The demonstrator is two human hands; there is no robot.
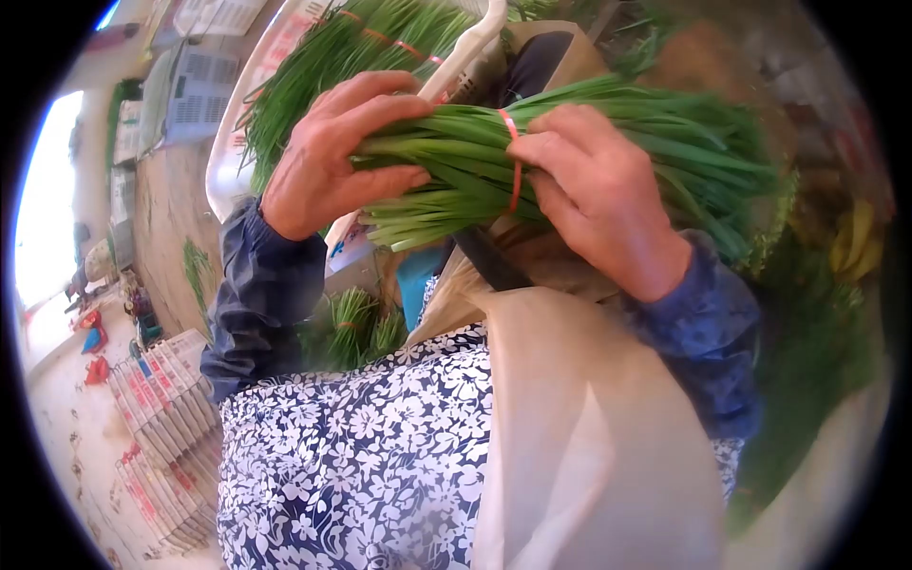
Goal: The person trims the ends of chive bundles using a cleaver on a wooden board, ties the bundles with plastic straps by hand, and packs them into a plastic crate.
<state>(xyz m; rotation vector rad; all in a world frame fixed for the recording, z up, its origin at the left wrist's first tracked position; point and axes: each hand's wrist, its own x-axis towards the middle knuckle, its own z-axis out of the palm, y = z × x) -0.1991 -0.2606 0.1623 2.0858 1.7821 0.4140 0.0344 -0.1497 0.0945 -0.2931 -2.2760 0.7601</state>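
Observation:
A thick bunch of garlic chives [446, 157] lies across my lap at chest height, cut ends to the left and leaf tips to the right. My left hand [347, 147] is curled round the cut ends, thumb below and fingers above. Around the bunch runs a red band [514, 166]. Just right of it, my right hand [603, 185] grips the bunch, thumb and fingertips close against the band. Part of the band is hidden behind the stalks.
Behind my left hand stands a white basket [480, 33] holding more banded bunches [380, 33]. Other chives [351, 323] lie below my left forearm. Stacked crates [166, 399] stand at the lower left, and a grey crate [199, 90] at the upper left. A beige cloth [589, 446] covers my lap.

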